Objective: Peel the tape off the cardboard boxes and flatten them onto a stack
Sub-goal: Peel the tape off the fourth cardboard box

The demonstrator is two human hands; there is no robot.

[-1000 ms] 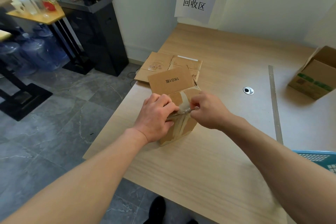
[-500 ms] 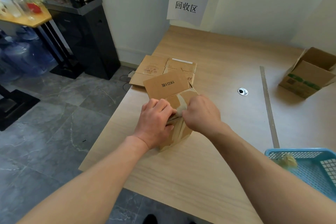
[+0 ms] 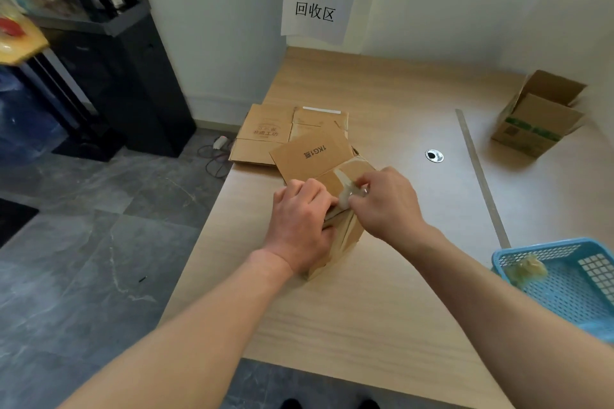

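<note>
As left hand (image 3: 299,226) grips box (image 3: 312,156) (curled), right hand (image 3: 385,206) pinches tape (image 3: 345,197)

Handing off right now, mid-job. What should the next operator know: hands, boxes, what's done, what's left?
Left-hand grip: curled over the small box, steadying it on the table.
Right-hand grip: pinching a partly lifted tape strip at the box's top.
Done: flattened boxes are stacked at the table's far left edge. A tape wad is in the blue basket.
Left: finish peeling the strip and flatten this box onto the stack. The open box at far right is not yet flattened.
</note>
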